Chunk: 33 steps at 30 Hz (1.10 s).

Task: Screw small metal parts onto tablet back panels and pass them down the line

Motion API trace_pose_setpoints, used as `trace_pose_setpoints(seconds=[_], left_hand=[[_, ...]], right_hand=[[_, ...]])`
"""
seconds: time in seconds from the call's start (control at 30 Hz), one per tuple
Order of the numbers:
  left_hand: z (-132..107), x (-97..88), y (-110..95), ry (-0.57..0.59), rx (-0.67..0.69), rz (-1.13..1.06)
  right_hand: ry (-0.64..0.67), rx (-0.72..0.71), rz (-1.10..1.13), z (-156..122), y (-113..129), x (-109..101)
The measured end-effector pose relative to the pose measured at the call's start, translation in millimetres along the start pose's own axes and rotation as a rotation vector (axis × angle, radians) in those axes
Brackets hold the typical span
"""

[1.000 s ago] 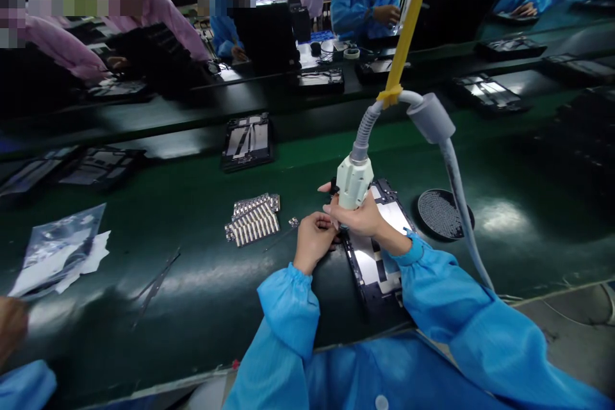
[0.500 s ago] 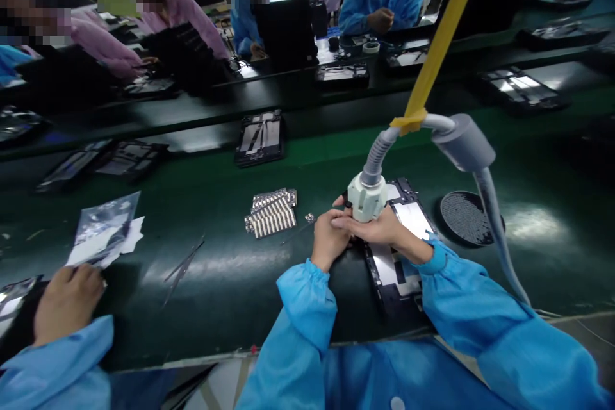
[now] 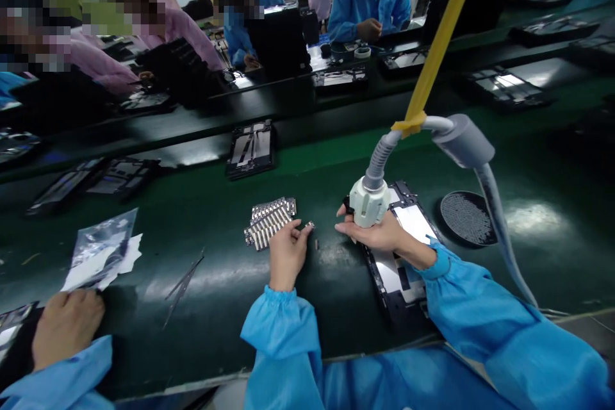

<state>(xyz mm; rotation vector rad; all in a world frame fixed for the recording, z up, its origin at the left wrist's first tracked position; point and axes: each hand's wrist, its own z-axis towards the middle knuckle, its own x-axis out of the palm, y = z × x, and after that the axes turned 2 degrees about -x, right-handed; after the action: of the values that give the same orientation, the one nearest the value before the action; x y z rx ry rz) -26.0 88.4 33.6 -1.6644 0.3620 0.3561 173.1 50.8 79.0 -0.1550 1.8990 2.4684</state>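
My left hand [image 3: 287, 253] is at the right edge of a panel of small circuit boards [image 3: 269, 224]. Its thumb and forefinger close on one loose small circuit board [image 3: 310, 225]. A tiny part [image 3: 317, 244] lies on the bench just beside it. My right hand [image 3: 377, 234] is wrapped round a pale green electric screwdriver [image 3: 369, 202], seen from above on its grey cable; the tip is hidden. Beneath that hand lies an opened tablet [image 3: 413, 221] with a black frame and silvery parts inside.
A yellow strap [image 3: 439, 45] holds the cable up. A round black dish of small screws [image 3: 467, 219] sits at the right. Tweezers [image 3: 182, 285] and a plastic bag [image 3: 103, 243] lie leftward, near a co-worker's hand [image 3: 70, 327]. Another opened tablet [image 3: 250, 147] lies farther back.
My left hand has left the screwdriver and moved left to the loose small circuit board. My right hand stays on the screwdriver. The tiny part now shows on the bench.
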Motion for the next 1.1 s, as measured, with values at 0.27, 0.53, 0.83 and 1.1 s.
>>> trace_pose_setpoints(seconds=[0.27,0.53,0.83,1.1], left_hand=[[-3,2.0,2,0.027,0.049,0.230],[1,-3.7,9,0.217,0.015,0.392],[-14,19.4,-12,0.205,-0.047,0.071],[-19,40.8,-10,0.221,-0.133,-0.088]], right_hand=[[-0.085,-0.098,0.187,-3,24,-16],[-0.446,-0.176,0.079,-26,27,-115],[-0.727,-0.103,0.021,-30,-17,-161],[-0.706,-0.057,0.047,-27,-18,-161]])
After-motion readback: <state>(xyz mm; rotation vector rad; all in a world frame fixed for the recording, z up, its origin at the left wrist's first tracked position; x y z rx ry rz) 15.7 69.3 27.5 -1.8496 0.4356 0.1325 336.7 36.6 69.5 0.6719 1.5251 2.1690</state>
